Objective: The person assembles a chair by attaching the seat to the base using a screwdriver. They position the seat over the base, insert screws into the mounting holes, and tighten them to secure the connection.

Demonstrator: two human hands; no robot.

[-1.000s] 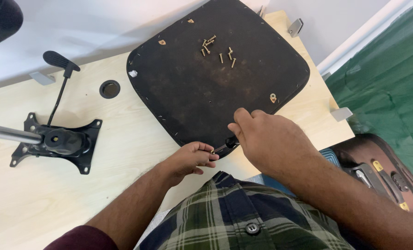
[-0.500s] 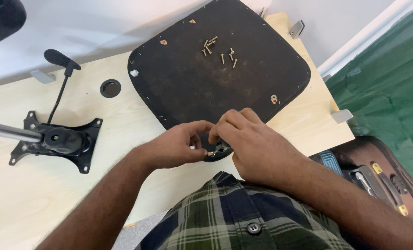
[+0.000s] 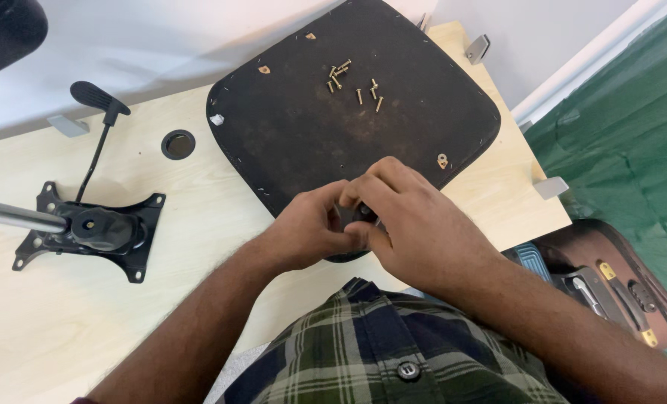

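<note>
A pale wooden bench (image 3: 57,329) fills most of the head view. On it, toward twelve o'clock, a dark seat pan (image 3: 333,127) is laid with its underside up, its near edge reaching the two hands. At nine o'clock a black tilt mechanism (image 3: 94,232) is seen flat on the bench, a metal tube entering it from the left and a thin lever with a black paddle handle (image 3: 98,96) rising from it toward eleven o'clock. A round grommet hole (image 3: 178,144) is set in the bench between the lever and the seat pan. At four o'clock, off the bench, a brown case (image 3: 618,280) is partly seen beside green sheeting.

The left hand (image 3: 307,228) and the right hand (image 3: 408,221) are brought together at the near edge of the seat pan — fingers curled inward and pinched on a small dark part (image 3: 365,213), mostly hidden between them, so its kind cannot be told. A loose cluster of brass screws (image 3: 352,82) is scattered on the seat pan at twelve o'clock, well apart from the hands.
</note>
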